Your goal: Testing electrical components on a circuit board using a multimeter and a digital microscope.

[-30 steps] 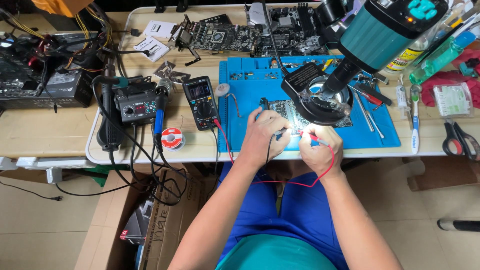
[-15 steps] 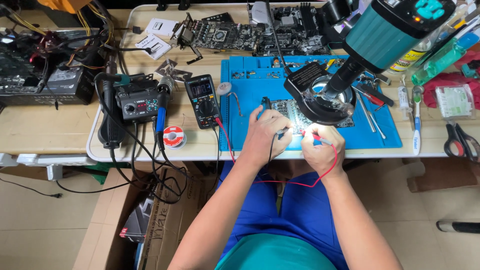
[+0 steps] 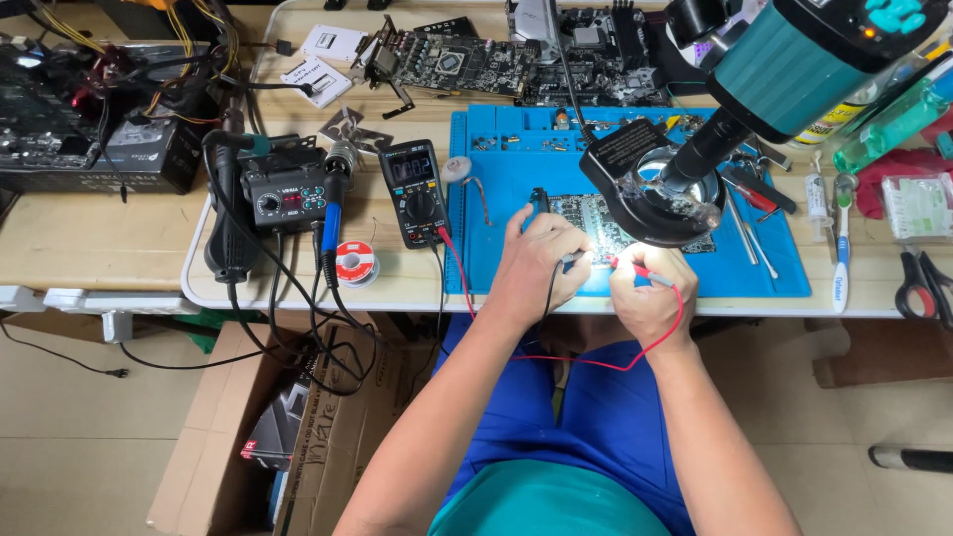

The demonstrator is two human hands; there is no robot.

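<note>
My left hand [image 3: 536, 260] grips a black probe, its tip on the lit circuit board [image 3: 586, 220] lying on the blue work mat [image 3: 496, 179]. My right hand [image 3: 650, 295] pinches a red probe [image 3: 635, 268] whose tip points left at the board's near edge. Red and black leads run from the probes to the black multimeter [image 3: 414, 191] just left of the mat. A teal microscope [image 3: 794, 60] with a ring light [image 3: 650, 199] hangs over the board, hiding part of it.
A soldering station [image 3: 283, 197] and solder spool [image 3: 354, 263] stand left of the meter. Graphics boards [image 3: 447, 65] lie at the back. Tweezers, a syringe, scissors [image 3: 923, 283] and bottles sit at the right. A cardboard box [image 3: 288, 437] is under the table.
Both hands stay on the board with the probes; only the camera view shifted slightly.
</note>
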